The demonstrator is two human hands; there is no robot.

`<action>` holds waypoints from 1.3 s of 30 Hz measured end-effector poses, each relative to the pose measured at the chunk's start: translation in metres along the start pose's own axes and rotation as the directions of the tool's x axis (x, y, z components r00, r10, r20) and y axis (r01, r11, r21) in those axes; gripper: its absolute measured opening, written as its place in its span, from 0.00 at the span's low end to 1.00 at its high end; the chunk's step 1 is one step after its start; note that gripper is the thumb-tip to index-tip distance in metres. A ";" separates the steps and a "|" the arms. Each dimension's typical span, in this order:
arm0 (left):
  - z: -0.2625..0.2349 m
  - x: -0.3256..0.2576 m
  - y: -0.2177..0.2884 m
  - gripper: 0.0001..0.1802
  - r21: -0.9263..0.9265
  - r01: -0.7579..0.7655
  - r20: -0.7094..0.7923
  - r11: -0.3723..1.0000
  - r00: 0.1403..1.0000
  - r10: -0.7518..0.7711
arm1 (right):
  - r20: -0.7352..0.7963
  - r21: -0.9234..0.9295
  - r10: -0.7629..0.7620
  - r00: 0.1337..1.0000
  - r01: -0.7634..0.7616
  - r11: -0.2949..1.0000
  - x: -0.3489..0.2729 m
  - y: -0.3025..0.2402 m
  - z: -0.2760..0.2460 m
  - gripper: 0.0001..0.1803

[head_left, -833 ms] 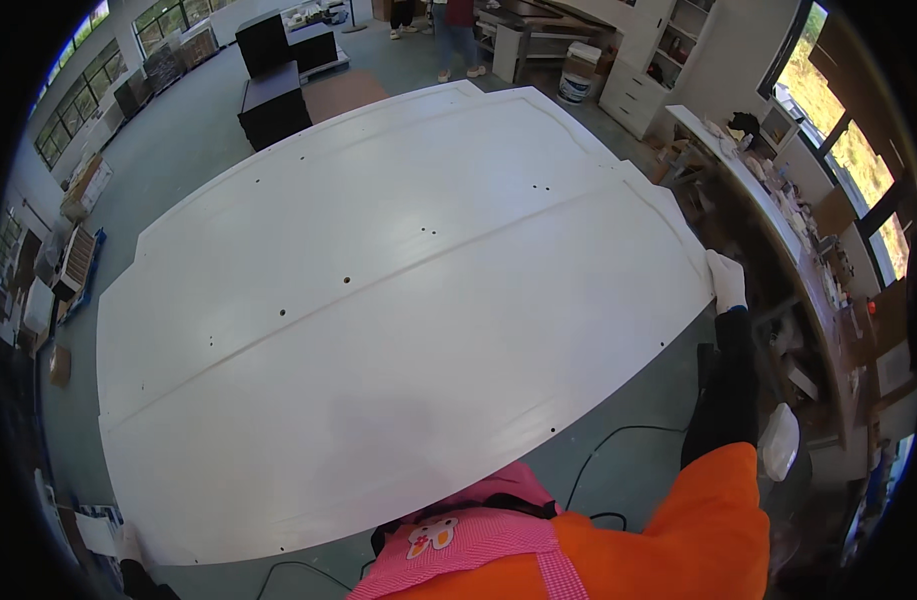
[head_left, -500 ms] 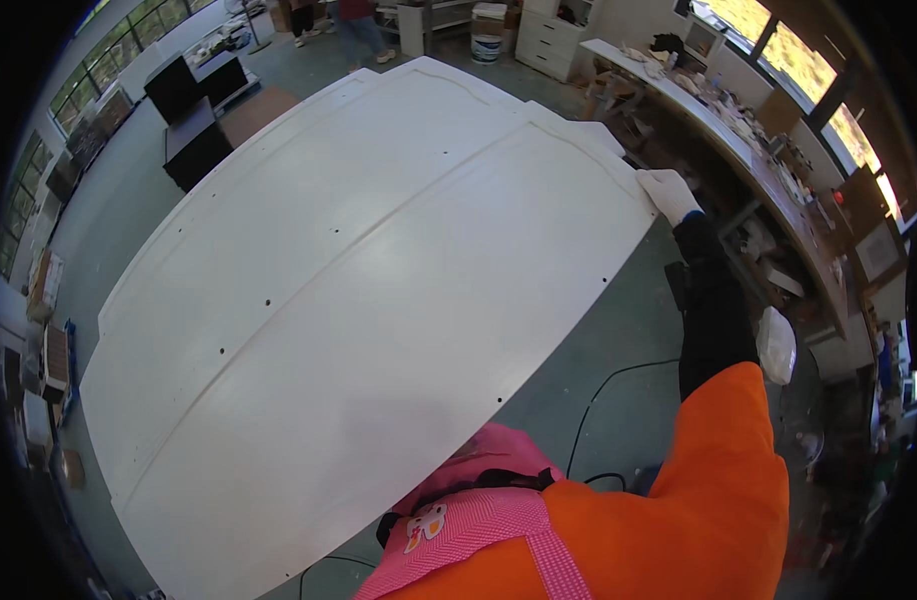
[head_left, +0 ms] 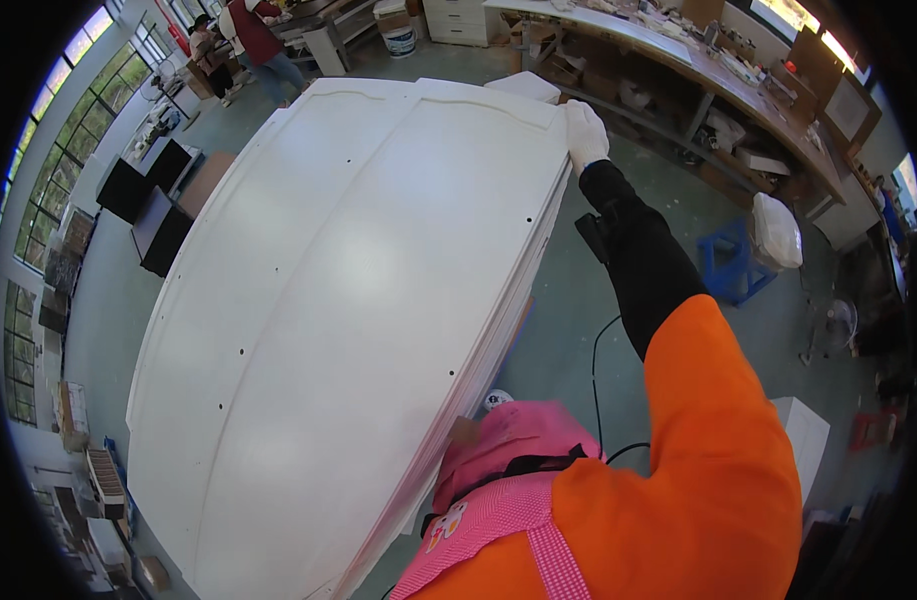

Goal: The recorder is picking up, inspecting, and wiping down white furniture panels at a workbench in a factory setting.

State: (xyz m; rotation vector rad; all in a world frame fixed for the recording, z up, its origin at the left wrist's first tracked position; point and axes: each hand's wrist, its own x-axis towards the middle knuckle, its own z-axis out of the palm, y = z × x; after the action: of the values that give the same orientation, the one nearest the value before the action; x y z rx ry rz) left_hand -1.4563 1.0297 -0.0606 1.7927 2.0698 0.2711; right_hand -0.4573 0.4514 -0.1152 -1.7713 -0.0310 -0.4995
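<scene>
A large white panel (head_left: 328,290) with small dark holes and a long shallow groove fills the middle. Layered edges show beneath its near right side, like several panels lying together. My right hand (head_left: 585,135), in a white glove, grips the far right corner of the panel, its fingers bent around the edge and partly hidden. The black-sleeved right arm stretches out over the floor beside the panel. My left hand is out of sight. My pink apron (head_left: 518,440) is close against the panel's near edge.
A long cluttered workbench (head_left: 668,45) runs along the far right. A blue stool (head_left: 733,265) with a white bag (head_left: 775,232) on it stands to the right. Black boxes (head_left: 158,225) are at the left. People (head_left: 253,45) stand at the back. A cable (head_left: 595,385) crosses the floor.
The panel appears lower and turned in view, and layered edges now show along its right side. My right hand still holds the corner, now farther left in view.
</scene>
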 end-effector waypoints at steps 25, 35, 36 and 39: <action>0.357 -0.384 0.044 0.34 0.240 0.379 0.705 0.894 0.565 -0.429 | 0.557 0.378 -0.286 0.780 0.068 0.923 0.005 0.047 -0.074 0.25; 0.560 -0.597 0.430 0.23 -0.131 -0.478 0.952 0.869 0.185 0.245 | 0.976 0.001 0.027 -0.215 0.130 0.991 -0.030 0.235 -0.186 0.26; 0.576 -0.604 0.441 0.21 -0.169 -0.618 0.946 0.768 0.116 0.302 | 0.972 0.010 0.003 -0.236 0.054 0.998 -0.020 0.244 -0.196 0.25; 0.643 -0.614 0.480 0.25 -0.300 -0.858 0.898 0.418 -0.105 0.428 | 0.986 -0.093 0.091 -0.137 -0.010 0.996 0.043 0.268 -0.231 0.23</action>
State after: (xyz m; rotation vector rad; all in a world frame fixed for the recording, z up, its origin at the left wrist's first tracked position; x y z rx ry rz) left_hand -0.6922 0.4388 -0.3562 2.2507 0.1647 -0.8672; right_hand -0.4155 0.1541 -0.3073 -1.7457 -1.0993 1.1715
